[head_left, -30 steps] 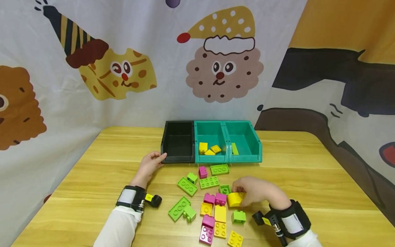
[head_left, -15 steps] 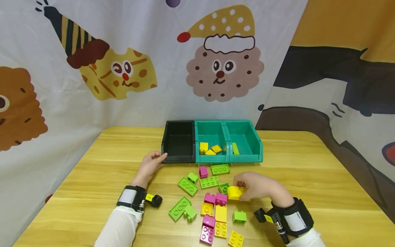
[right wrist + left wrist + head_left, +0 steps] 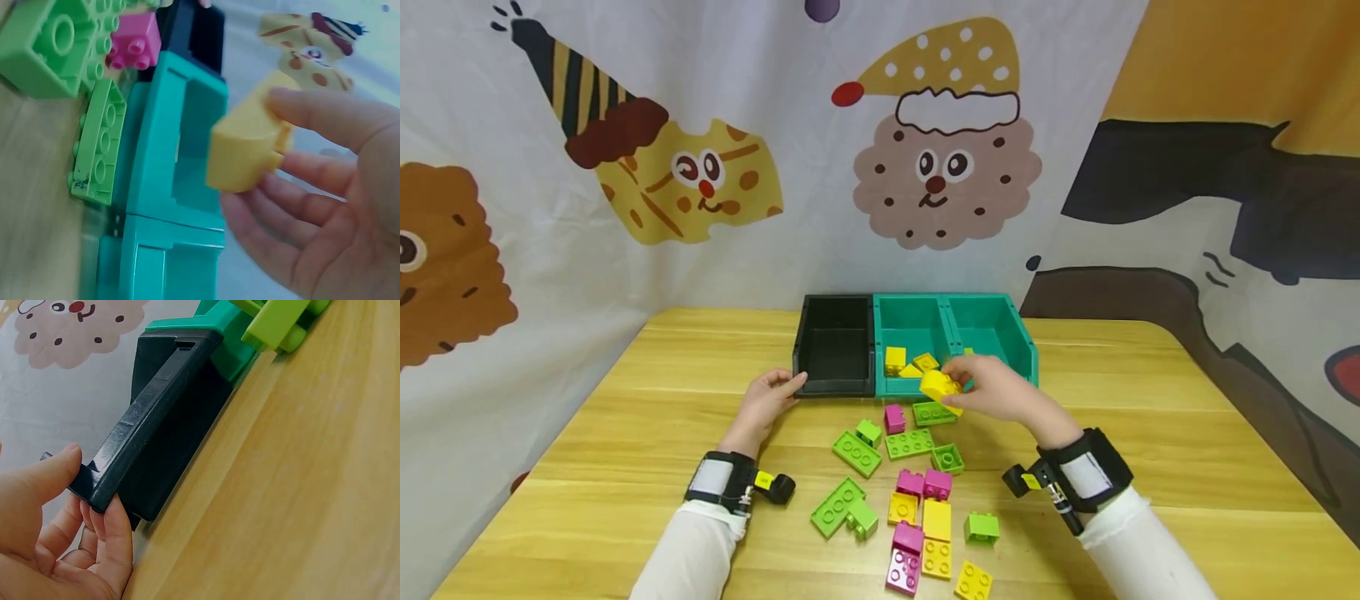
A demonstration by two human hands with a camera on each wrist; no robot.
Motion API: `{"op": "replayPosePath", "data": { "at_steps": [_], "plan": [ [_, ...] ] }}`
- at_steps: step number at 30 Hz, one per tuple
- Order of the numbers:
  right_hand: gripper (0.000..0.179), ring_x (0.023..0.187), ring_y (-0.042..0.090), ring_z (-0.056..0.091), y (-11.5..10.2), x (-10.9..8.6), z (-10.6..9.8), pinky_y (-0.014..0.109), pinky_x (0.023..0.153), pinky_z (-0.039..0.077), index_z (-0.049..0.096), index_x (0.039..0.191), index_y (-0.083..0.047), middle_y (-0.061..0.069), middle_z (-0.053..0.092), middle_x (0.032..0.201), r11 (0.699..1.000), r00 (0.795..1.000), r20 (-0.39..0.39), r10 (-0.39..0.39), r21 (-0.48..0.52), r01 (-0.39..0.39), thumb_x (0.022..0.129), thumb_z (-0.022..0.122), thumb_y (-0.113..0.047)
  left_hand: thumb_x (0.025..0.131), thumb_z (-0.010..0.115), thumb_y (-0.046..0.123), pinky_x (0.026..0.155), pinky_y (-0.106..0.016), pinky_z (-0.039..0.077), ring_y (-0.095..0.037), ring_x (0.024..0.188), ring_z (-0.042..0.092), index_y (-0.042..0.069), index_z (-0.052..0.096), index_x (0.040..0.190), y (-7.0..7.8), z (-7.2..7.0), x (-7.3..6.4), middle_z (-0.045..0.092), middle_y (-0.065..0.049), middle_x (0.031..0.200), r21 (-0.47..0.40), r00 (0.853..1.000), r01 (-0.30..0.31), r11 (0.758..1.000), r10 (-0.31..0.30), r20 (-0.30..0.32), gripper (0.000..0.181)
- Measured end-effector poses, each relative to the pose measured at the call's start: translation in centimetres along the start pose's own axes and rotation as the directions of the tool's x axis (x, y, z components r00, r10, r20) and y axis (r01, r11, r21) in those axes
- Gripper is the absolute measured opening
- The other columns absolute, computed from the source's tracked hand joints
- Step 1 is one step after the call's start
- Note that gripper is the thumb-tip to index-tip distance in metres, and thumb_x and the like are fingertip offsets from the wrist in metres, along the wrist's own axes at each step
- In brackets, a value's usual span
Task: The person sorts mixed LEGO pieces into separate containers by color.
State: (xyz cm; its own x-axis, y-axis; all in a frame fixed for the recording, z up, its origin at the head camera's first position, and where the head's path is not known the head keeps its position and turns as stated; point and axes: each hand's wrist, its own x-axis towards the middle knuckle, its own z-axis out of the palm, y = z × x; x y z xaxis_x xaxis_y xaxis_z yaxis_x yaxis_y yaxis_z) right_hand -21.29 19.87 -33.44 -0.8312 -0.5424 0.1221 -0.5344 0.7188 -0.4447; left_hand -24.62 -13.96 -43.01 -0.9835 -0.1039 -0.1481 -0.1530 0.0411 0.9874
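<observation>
My left hand (image 3: pixel 766 406) grips the front left corner of a black bin (image 3: pixel 837 385); in the left wrist view the thumb lies over its rim and the fingers curl beneath. A yellow building block with a rounded side (image 3: pixel 244 147) is pinched between thumb and fingers of my right hand (image 3: pixel 996 389). That hand is in the air by the front edge of the middle teal bin (image 3: pixel 913 310), which has several yellow blocks (image 3: pixel 895 360) in it. The right teal bin (image 3: pixel 988 308) is partly hidden behind the hand; a bit of a block shows inside.
Several green blocks (image 3: pixel 910 443), pink blocks (image 3: pixel 908 537) and yellow blocks (image 3: pixel 937 520) lie loose on the wooden table (image 3: pixel 647 433) in front of the bins. A printed curtain (image 3: pixel 805 208) hangs behind the table.
The right hand has lifted the yellow rounded block off the table and carried it forward and left to the teal bins. The left hand has stayed on the black bin.
</observation>
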Motion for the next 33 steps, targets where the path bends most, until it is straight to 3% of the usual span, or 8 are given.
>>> {"op": "replayPosePath", "data": {
  "at_steps": [4,8,11,14,18,21,25,33],
  "plan": [
    [0.037,0.088,0.021,0.058,0.0,1.7,0.3,0.036,0.077,0.051,0.061,0.115,0.0,0.01,0.064,0.099,1.0,0.996,-0.088,0.027,0.002,-0.027,0.086,0.071,-0.019,0.091,0.065,0.018,0.068,-0.017,0.05,-0.008,0.072,0.047,-0.001,0.052,0.099,0.0,0.0,0.0,0.046,0.002,0.082,-0.003,1.0,-0.007,1.0,0.007,-0.001,0.023],
    [0.04,0.09,0.023,0.059,-0.1,3.0,1.2,0.038,0.079,0.052,0.06,0.118,0.0,0.012,0.065,0.103,0.993,0.983,-0.137,0.121,0.025,-0.118,0.087,0.07,-0.024,0.091,0.064,0.018,0.068,-0.017,0.05,-0.008,0.074,0.047,-0.001,0.052,0.1,-0.1,0.0,-0.1,0.046,0.002,0.084,0.005,1.0,-0.009,1.0,0.009,-0.003,0.025],
    [0.043,0.081,0.021,0.058,-0.5,3.8,2.1,0.033,0.07,0.051,0.058,0.119,0.0,0.013,0.065,0.1,0.976,0.961,-0.169,0.219,0.04,-0.215,0.087,0.069,-0.026,0.091,0.064,0.019,0.069,-0.017,0.05,-0.009,0.075,0.048,-0.001,0.052,0.101,-0.1,-0.1,-0.1,0.046,0.001,0.085,0.006,1.0,-0.006,1.0,0.006,-0.003,0.026],
    [0.045,0.063,0.017,0.051,-0.9,4.4,2.9,0.026,0.055,0.043,0.055,0.122,0.001,0.011,0.062,0.084,0.963,0.945,-0.187,0.269,0.025,-0.269,0.088,0.068,-0.025,0.091,0.065,0.019,0.068,-0.017,0.05,-0.009,0.074,0.048,-0.001,0.052,0.101,0.0,-0.2,-0.1,0.046,0.001,0.085,0.005,1.0,-0.005,1.0,0.005,-0.002,0.026],
    [0.045,0.051,0.014,0.041,-1.3,4.9,3.9,0.023,0.047,0.033,0.05,0.124,0.002,0.006,0.05,0.066,0.965,0.954,-0.176,0.243,-0.06,-0.257,0.089,0.066,-0.022,0.091,0.065,0.02,0.069,-0.017,0.05,-0.009,0.074,0.048,-0.001,0.052,0.1,0.0,-0.2,-0.2,0.046,0.001,0.085,0.01,1.0,-0.008,1.0,0.008,0.003,0.026],
    [0.039,0.052,0.015,0.042,-1.3,5.2,4.4,0.023,0.047,0.034,0.051,0.118,0.002,0.005,0.049,0.068,0.966,0.963,-0.193,0.19,-0.136,-0.218,0.09,0.065,-0.02,0.09,0.066,0.021,0.069,-0.017,0.05,-0.009,0.075,0.048,-0.001,0.052,0.1,0.0,-0.2,-0.1,0.046,0.001,0.086,0.014,1.0,-0.008,1.0,0.008,0.003,0.028],
    [0.031,0.056,0.017,0.046,-1.4,5.6,4.6,0.023,0.049,0.04,0.051,0.11,0.002,0.009,0.051,0.075,0.96,0.96,-0.244,0.138,-0.204,-0.19,0.09,0.065,-0.017,0.09,0.065,0.021,0.069,-0.017,0.05,-0.01,0.076,0.048,-0.001,0.052,0.1,0.0,-0.3,-0.3,0.045,0.0,0.086,0.021,1.0,-0.012,1.0,0.011,0.005,0.028],
    [0.016,0.059,0.018,0.047,-1.1,6.3,5.4,0.026,0.053,0.043,0.057,0.095,0.001,0.01,0.05,0.078,0.935,0.955,-0.246,0.167,-0.266,-0.232,0.091,0.062,-0.014,0.091,0.065,0.023,0.071,-0.018,0.05,-0.01,0.078,0.048,-0.001,0.052,0.102,0.1,-0.3,-0.4,0.046,0.0,0.088,0.037,1.0,-0.004,0.999,0.004,0.006,0.03]
  ]
}}
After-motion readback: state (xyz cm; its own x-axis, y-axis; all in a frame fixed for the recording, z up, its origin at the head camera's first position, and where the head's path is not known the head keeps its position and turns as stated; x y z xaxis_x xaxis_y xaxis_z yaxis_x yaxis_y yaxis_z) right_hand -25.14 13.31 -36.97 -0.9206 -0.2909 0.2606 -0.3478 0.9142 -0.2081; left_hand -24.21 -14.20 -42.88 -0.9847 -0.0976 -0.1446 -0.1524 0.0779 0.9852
